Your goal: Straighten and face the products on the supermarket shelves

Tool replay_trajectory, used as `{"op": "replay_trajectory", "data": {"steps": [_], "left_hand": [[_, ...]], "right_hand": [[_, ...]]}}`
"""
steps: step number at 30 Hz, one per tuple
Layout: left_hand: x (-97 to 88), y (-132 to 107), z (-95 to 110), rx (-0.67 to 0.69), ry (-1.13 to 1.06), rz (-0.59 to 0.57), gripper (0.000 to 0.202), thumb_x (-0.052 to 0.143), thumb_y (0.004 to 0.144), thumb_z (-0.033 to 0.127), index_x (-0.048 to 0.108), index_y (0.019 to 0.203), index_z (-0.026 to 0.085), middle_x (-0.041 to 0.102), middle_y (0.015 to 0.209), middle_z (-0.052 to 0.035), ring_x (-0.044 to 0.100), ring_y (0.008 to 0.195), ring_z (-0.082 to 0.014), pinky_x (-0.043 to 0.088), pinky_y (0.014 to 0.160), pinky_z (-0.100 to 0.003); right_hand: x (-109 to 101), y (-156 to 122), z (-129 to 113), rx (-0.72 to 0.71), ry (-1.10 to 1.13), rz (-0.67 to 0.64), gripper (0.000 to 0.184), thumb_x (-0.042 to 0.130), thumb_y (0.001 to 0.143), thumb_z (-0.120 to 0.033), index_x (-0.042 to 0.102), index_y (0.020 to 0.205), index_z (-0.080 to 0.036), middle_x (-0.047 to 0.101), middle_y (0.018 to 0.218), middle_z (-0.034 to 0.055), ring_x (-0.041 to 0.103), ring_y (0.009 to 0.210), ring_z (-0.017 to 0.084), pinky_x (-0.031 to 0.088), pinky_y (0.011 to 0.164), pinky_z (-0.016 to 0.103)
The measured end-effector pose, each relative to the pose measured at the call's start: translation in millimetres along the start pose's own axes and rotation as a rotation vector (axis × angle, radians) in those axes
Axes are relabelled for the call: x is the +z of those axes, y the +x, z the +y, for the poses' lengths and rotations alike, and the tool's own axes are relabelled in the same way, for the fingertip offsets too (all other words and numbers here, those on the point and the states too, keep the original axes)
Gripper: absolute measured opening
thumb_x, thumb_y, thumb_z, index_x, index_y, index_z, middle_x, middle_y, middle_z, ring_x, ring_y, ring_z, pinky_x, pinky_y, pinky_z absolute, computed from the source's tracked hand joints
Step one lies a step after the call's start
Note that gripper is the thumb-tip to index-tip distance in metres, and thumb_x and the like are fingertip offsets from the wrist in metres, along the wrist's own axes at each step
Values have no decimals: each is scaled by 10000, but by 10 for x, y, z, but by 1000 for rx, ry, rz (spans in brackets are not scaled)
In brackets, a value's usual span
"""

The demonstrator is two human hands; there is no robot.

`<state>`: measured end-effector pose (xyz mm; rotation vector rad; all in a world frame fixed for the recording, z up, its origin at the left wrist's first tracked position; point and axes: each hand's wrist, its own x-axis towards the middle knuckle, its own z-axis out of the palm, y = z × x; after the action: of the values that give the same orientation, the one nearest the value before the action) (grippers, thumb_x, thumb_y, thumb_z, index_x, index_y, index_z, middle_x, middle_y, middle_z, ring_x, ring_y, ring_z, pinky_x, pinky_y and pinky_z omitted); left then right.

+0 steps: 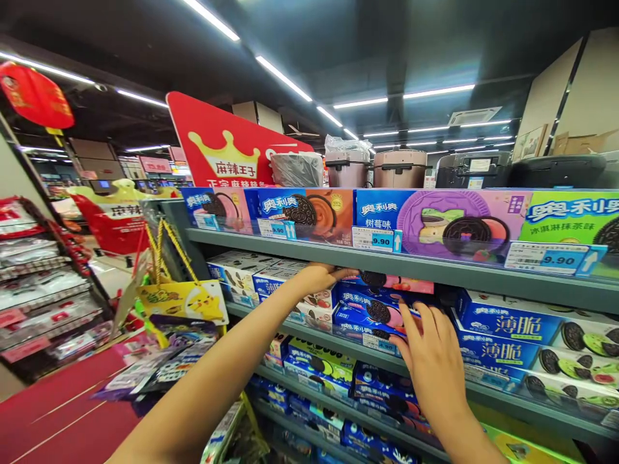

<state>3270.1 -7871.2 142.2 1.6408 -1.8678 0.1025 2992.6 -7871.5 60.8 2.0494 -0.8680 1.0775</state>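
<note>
My left hand reaches in just under the upper shelf edge. Its fingers are closed at the left end of the top blue and pink Oreo cookie box; the shelf lip hides part of them. Below that box lies a stack of similar blue Oreo boxes. My right hand is at the right front of this stack, fingers spread and bent. Its thumb and fingertips are at the pink box fronts, and no box is enclosed in it. The far ends of the boxes are hidden inside the shelf.
Above runs a shelf edge with price tags and larger Oreo boxes. White thin-cookie boxes lie left of the stack, blue and green ones right. Hanging bags and a red surface are at left.
</note>
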Motion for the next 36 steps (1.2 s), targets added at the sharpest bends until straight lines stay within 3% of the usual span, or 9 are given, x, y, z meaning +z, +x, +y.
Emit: {"op": "replay_trajectory", "data": {"steps": [4,7,11,17,21,24,28,32,36], "left_hand": [[-59,102,-24,-44,-250,-91,572,656,729,605,670,1170,241,676,1261,-35,583,1220,-247,407,1097,-360],[-120,172,-84,-106,-382,-166,607,728,625,617,708,1060,194,718,1159,-78,621,1142,-264,452,1052,-392],[-235,187,-183,-177,-405,-280,570,779,576,612,732,970,204,745,1059,-75,617,1128,-281,474,1022,-422],[-253,229,-212,-96,-397,-315,618,800,564,604,722,1059,243,694,1221,-40,570,1211,-297,396,1109,-417],[-174,257,-209,-162,-397,-325,718,810,550,611,690,1154,242,672,1268,-46,579,1202,-301,415,1090,-400],[-126,241,-167,-135,-445,-371,805,841,518,578,656,1227,243,647,1311,-49,543,1259,-298,428,1079,-373],[-107,203,-101,-56,-463,-381,820,876,493,498,641,1247,281,652,1305,-28,573,1225,-289,450,1055,-353],[-101,143,-94,-176,-395,-426,783,864,495,511,659,1213,275,719,1176,-45,628,1130,-311,535,911,-363],[-85,51,-102,-202,-344,-373,703,856,499,517,696,1133,259,763,1016,-67,662,1052,-294,545,792,-317]], "right_hand": [[20,78,71,-71,46,-113,376,637,887,-199,603,1256,-134,605,1199,104,509,1081,268,466,950,433],[40,43,116,-81,84,-110,370,591,913,-155,590,1283,-140,608,1216,90,491,1117,252,443,979,410],[38,-35,72,-59,72,-5,397,587,904,-113,593,1297,-163,606,1241,88,471,1134,277,403,995,456],[121,-148,-106,50,98,226,384,627,894,-133,616,1274,-184,639,1188,81,531,1119,279,375,1036,509],[258,-233,-149,63,134,402,535,707,808,-67,565,1322,-109,516,1322,175,517,1223,309,440,1058,490],[302,-301,-149,69,124,465,668,742,768,-59,521,1389,-172,437,1382,182,472,1283,343,473,1031,475],[328,-434,-227,92,39,402,734,720,832,-215,396,1489,-255,357,1503,150,386,1360,366,420,1064,496],[421,-572,-356,147,-6,178,699,511,956,-415,211,1558,-227,288,1557,169,328,1398,376,340,1085,562],[487,-619,-395,177,-44,92,747,463,959,-463,113,1573,-224,175,1594,179,242,1433,399,295,1090,596]]}}
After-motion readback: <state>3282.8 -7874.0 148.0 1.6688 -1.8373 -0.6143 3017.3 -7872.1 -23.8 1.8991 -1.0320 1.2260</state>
